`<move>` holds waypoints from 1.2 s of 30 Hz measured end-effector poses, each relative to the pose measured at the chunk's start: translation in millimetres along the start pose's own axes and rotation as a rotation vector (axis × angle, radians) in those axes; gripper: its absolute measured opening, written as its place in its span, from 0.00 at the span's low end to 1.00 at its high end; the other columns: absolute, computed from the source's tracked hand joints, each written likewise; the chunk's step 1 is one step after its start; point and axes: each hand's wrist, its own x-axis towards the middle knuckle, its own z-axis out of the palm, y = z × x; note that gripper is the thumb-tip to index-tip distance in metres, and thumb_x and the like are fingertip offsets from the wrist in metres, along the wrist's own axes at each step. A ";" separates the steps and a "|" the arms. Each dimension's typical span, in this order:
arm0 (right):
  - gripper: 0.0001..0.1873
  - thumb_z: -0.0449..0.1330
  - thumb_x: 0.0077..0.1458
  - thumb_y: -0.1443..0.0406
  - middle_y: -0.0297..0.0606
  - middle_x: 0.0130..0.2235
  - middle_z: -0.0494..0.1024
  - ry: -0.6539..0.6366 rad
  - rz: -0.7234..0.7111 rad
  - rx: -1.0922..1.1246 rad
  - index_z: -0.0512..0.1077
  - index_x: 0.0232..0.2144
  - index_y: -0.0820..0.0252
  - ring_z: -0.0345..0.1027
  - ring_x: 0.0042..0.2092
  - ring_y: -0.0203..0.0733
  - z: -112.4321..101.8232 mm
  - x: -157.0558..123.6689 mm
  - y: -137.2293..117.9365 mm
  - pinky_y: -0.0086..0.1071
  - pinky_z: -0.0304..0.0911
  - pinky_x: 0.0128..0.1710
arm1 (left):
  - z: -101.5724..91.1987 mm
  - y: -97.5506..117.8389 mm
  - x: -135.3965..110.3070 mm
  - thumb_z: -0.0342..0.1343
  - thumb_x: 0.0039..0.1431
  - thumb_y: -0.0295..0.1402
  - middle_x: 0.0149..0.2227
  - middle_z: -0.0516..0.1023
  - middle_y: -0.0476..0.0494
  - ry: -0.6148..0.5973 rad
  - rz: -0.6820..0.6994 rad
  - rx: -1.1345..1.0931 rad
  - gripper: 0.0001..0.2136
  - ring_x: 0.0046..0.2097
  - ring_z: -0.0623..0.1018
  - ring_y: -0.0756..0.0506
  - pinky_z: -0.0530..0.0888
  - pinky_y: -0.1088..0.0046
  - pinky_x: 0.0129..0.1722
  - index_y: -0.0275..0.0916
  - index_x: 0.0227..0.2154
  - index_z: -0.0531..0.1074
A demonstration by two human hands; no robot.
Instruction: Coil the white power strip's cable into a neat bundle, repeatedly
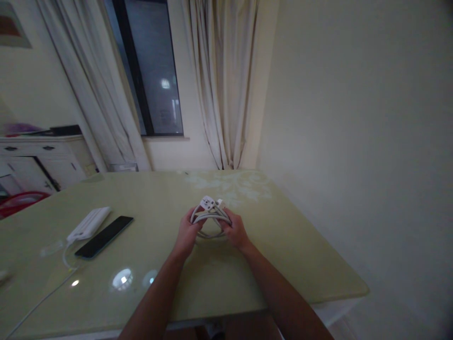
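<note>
Both my hands hold a coiled white cable [209,218] just above the pale green glass table [219,278]. My left hand [187,232] is closed on the left side of the coil. My right hand [235,230] is closed on the right side. A white plug [207,203] sticks up at the top of the coil between the two hands. The loops hang between my fingers, and the lower part of the coil is partly hidden by my hands.
A black phone [104,236] lies flat at the left of the table beside a white power bank [89,223] with a thin white wire [67,257] trailing toward the front edge. A wall stands at the right, curtains and a dark window behind, a white cabinet [42,158] far left.
</note>
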 end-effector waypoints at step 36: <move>0.28 0.64 0.51 0.62 0.32 0.30 0.77 0.085 0.295 0.352 0.70 0.55 0.55 0.66 0.26 0.35 14.7 5.6 14.6 0.28 0.63 0.28 | -19.0 -19.6 -19.5 0.58 0.61 0.47 0.38 0.68 0.41 0.293 1.203 0.746 0.12 0.42 0.69 0.41 0.68 0.60 0.46 0.44 0.30 0.72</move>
